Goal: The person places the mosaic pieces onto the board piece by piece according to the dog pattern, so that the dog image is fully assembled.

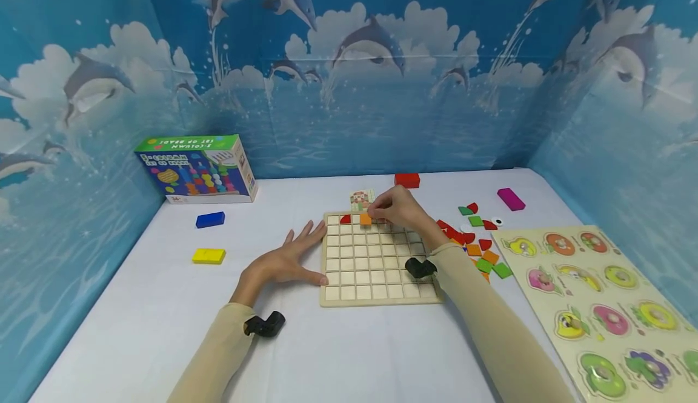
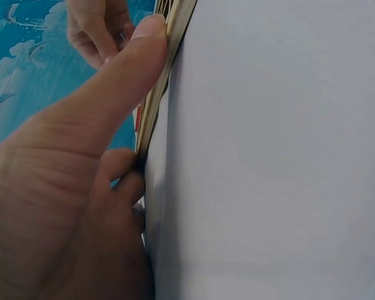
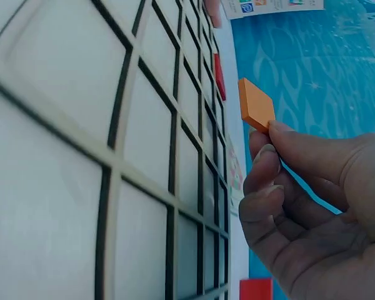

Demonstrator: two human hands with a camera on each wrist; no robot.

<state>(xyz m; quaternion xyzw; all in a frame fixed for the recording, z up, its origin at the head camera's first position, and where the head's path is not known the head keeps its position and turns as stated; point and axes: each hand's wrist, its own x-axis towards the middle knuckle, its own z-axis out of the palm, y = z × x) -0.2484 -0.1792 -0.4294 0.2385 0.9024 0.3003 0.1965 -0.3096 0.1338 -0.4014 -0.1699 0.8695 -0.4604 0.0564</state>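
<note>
My right hand (image 1: 400,206) pinches an orange square tile (image 1: 365,219) by its corner between thumb and fingertips. In the right wrist view the orange tile (image 3: 257,105) is raised off the wooden grid board (image 1: 362,263), over its far row. A red quarter-round piece (image 1: 346,219) lies in a cell of that row, left of the tile. My left hand (image 1: 290,257) is spread at the board's left edge, its thumb (image 2: 128,81) and fingertips touching the rim. Just behind the board lies a small pattern card (image 1: 362,199).
Loose red, orange and green pieces (image 1: 484,257) lie right of the board, beside a fruit puzzle board (image 1: 594,306). A red block (image 1: 407,180) and a magenta block (image 1: 511,199) stand behind. At left are a blue block (image 1: 210,219), yellow block (image 1: 209,256) and toy box (image 1: 199,169).
</note>
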